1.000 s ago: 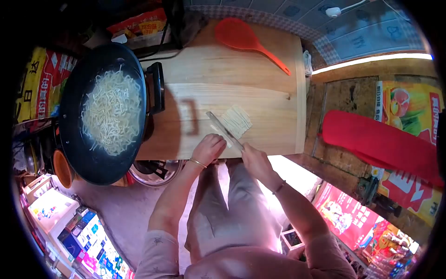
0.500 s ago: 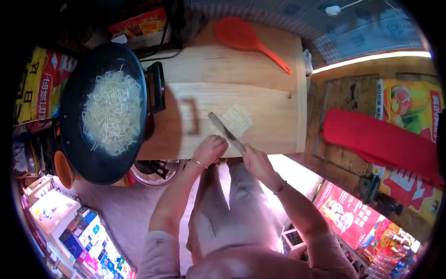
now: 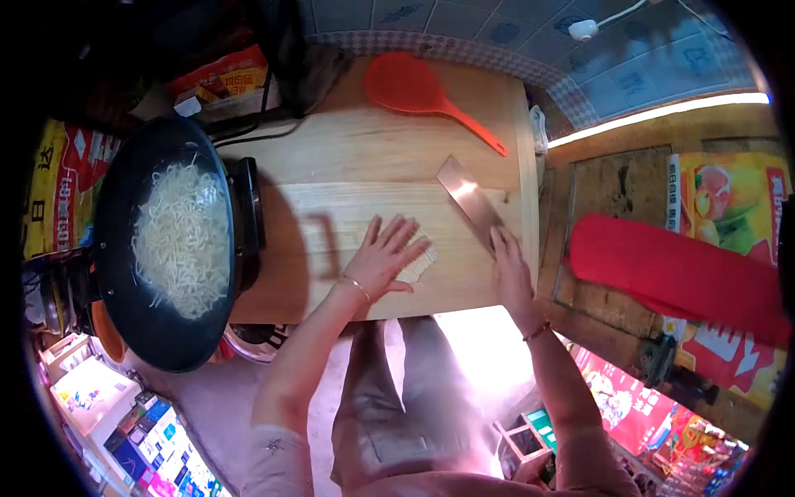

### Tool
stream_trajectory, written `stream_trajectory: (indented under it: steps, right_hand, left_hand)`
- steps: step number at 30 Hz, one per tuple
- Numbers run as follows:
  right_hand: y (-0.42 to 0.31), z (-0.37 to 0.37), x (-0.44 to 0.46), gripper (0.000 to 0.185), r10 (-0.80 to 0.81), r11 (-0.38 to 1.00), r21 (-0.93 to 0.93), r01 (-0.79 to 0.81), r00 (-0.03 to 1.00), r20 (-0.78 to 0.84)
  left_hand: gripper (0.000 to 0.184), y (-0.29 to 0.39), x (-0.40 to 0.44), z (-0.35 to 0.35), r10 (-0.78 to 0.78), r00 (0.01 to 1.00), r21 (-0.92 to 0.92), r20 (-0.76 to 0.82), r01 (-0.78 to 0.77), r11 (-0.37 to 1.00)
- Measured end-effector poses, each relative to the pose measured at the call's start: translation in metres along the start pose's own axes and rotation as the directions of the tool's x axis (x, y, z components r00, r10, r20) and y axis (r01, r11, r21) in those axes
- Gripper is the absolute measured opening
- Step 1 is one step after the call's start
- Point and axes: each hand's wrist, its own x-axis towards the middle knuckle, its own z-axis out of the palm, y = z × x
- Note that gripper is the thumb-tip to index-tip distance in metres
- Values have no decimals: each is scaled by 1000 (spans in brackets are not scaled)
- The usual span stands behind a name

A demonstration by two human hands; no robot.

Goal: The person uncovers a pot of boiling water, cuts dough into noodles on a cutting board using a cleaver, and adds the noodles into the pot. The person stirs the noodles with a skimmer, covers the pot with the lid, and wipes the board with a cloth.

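Note:
My left hand (image 3: 386,258) is spread, fingers apart, over the cut pale dough strips (image 3: 420,263) on the wooden board (image 3: 356,186); it covers part of them. To the right, my right hand (image 3: 512,269) is wrapped round the handle of a broad cleaver (image 3: 469,199), whose blade points up and left, apart from the dough. At the left stands a dark wok (image 3: 178,352) with a heap of pale noodles (image 3: 184,240) inside.
A red-orange slotted ladle (image 3: 406,83) lies at the board's back edge. Beside the board on the right, a red cloth-like roll (image 3: 662,269) rests on a wooden surface with colourful packaging (image 3: 729,199). A tiled wall (image 3: 513,33) stands behind.
My right hand has lifted the cleaver off the dough and carried it right. My left hand has opened and moved onto the strips. The whole view has shifted a little.

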Motion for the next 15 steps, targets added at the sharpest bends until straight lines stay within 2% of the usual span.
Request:
stream_trajectory:
  steps: [1, 2, 4, 5, 6, 8, 9, 10, 11, 12, 13, 14, 15]
  right_hand:
    - [7, -5, 7, 56, -1, 992, -125, 3, 1000, 14]
    - [21, 0, 12, 56, -4, 992, -124, 5, 1000, 11]
    - [49, 17, 20, 56, -19, 943, -332, 20, 1000, 7]
    - [59, 25, 21, 56, -32, 939, -342, 30, 999, -2]
    - [63, 28, 23, 56, -46, 935, -351, 39, 999, -11]
    - [70, 32, 22, 52, -74, 938, -341, 60, 997, -27]
    - [71, 32, 22, 52, -71, 941, -335, 58, 997, -26]
    - [72, 31, 24, 49, -71, 948, -313, 55, 997, -40]
    - [73, 31, 24, 46, -71, 955, -292, 53, 996, -54]
    - [65, 27, 25, 46, -73, 957, -285, 55, 996, -53]
    - [50, 25, 25, 43, -67, 981, -188, 42, 989, -130]
    - [37, 27, 26, 41, -52, 996, -87, 34, 977, -205]
    - [29, 38, 31, 41, -52, 996, -77, 37, 978, -203]
  left_hand:
    - [84, -4, 13, -6, 73, 997, 21, 24, -73, 997]
    - [84, -7, 23, -4, 72, 997, 26, 23, -72, 997]
    - [77, -14, 38, 6, 159, 987, 10, -4, -159, 987]
    - [67, -17, 39, 16, 196, 974, 1, -115, -197, 980]
    - [67, -17, 39, 20, 192, 975, -1, -108, -193, 981]
    - [56, -14, 33, 29, -5, 1000, -90, -28, 3, 996]
    - [48, -13, 30, 26, -50, 972, -228, -230, -4, 974]
    - [48, -10, 31, 23, -49, 973, -223, -226, -3, 975]
    - [46, -5, 31, 21, -292, 897, -493, -330, 100, 864]
    - [44, -2, 31, 18, -539, 767, -731, -350, 136, 669]
    - [43, -3, 29, 19, -632, 718, -879, -291, 61, 474]
    - [43, -6, 23, 18, -637, 715, -877, -289, 70, 476]
    - [42, -10, 14, 15, -542, 766, -793, -346, 71, 605]
